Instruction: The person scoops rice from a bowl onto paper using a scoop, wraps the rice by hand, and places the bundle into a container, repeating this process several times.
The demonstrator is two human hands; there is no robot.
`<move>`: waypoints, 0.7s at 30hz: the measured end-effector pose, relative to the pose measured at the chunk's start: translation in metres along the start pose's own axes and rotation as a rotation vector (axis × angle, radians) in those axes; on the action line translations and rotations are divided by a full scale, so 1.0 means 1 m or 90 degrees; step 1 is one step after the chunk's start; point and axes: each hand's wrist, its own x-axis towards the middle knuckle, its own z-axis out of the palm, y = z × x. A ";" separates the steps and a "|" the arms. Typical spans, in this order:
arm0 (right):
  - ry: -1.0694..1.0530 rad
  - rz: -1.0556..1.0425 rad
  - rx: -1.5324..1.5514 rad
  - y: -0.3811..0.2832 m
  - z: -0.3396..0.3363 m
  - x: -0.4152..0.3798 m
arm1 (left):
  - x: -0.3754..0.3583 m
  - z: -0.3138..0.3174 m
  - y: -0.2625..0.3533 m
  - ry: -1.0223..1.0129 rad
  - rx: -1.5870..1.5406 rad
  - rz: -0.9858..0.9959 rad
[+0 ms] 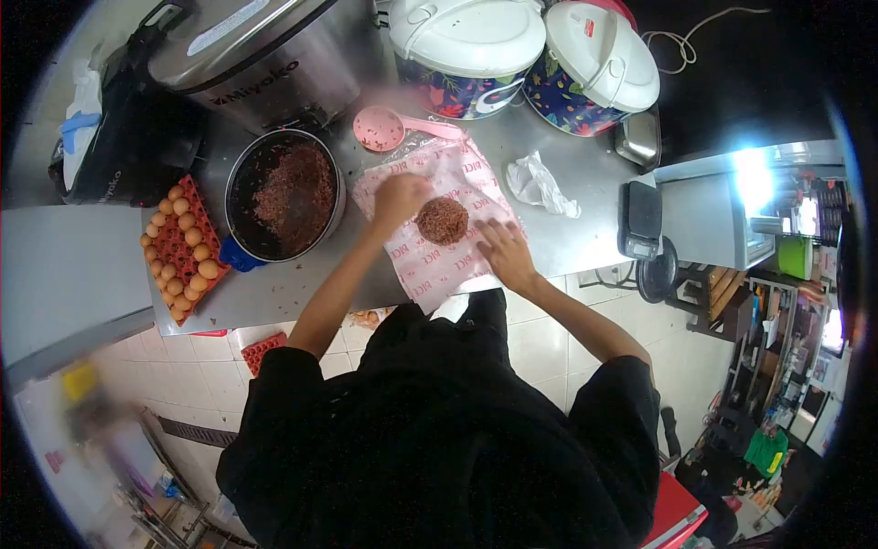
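Pink paper (446, 263) under spread right grip (506, 253)

Around the reddish-brown mound (443, 221) on printed paper (439, 270), the left hand (401, 199) is at ten o'clock, the right hand (507, 254) at four, a pink ladle (378, 128) at eleven, a pot (249, 224) at nine

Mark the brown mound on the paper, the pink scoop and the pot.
Brown mound (443, 220): head view, middle of its top.
Pink scoop (416, 124): head view, handle near the bowl.
Pot (242, 207): head view, bare inside, left.
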 end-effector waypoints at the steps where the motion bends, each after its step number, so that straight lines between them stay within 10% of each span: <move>1: 0.038 -0.060 0.028 0.000 -0.014 0.012 | -0.017 0.007 0.012 0.016 0.015 0.096; 6: 0.176 -0.233 0.068 0.013 -0.036 0.060 | -0.069 0.037 0.045 -0.035 -0.006 0.132; 8: -0.088 -0.215 0.112 0.018 -0.021 0.067 | -0.073 0.035 0.048 -0.018 0.015 0.156; 16: -0.287 0.042 0.170 0.048 -0.010 0.115 | -0.029 0.024 -0.029 -0.359 -0.228 -0.148; 19: -0.447 0.167 0.139 0.050 -0.002 0.135 | -0.022 -0.001 -0.032 -0.352 0.003 -0.157; 21: -0.194 0.099 0.088 0.035 0.007 0.118 | -0.036 -0.002 -0.009 -0.203 0.084 -0.115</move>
